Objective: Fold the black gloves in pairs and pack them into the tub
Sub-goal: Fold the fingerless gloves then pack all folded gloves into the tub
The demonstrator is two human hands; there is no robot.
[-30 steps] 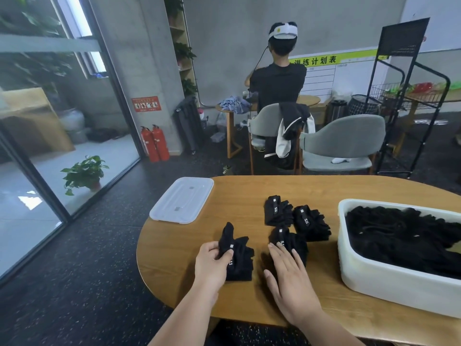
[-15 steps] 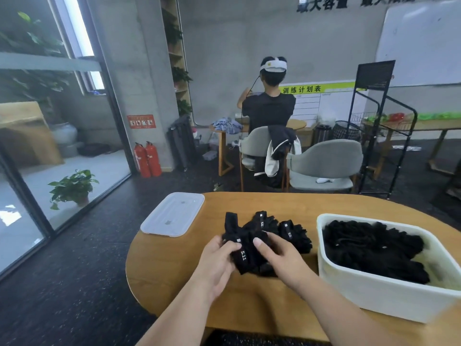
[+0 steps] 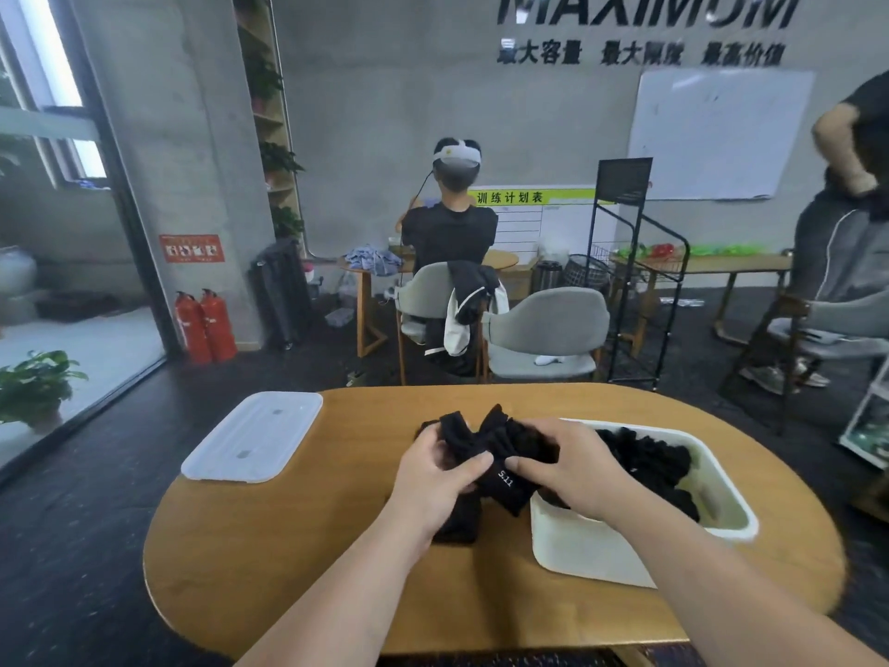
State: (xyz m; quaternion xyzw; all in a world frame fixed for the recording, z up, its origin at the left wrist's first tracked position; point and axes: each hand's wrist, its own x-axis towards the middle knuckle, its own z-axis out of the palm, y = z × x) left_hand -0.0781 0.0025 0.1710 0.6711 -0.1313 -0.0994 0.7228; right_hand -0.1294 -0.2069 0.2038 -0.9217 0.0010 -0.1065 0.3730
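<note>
Both hands are clamped onto the same bunch of black gloves [image 3: 502,479], left hand [image 3: 430,479] and right hand [image 3: 572,466] curled tight around it from each side. Bundle's up off the tabletop [image 3: 298,546], with the white tub [image 3: 591,546] under the right hand.

Bunched black gloves [image 3: 501,479] beside partly filled white tub [image 3: 591,553]

One wide-angle camera sat on the person's head, facing forward and down over the bench [image 3: 288,546], close above the left grip [image 3: 433,479] and right grip [image 3: 572,469], with the far wall [image 3: 385,89] across its upper half.
</note>
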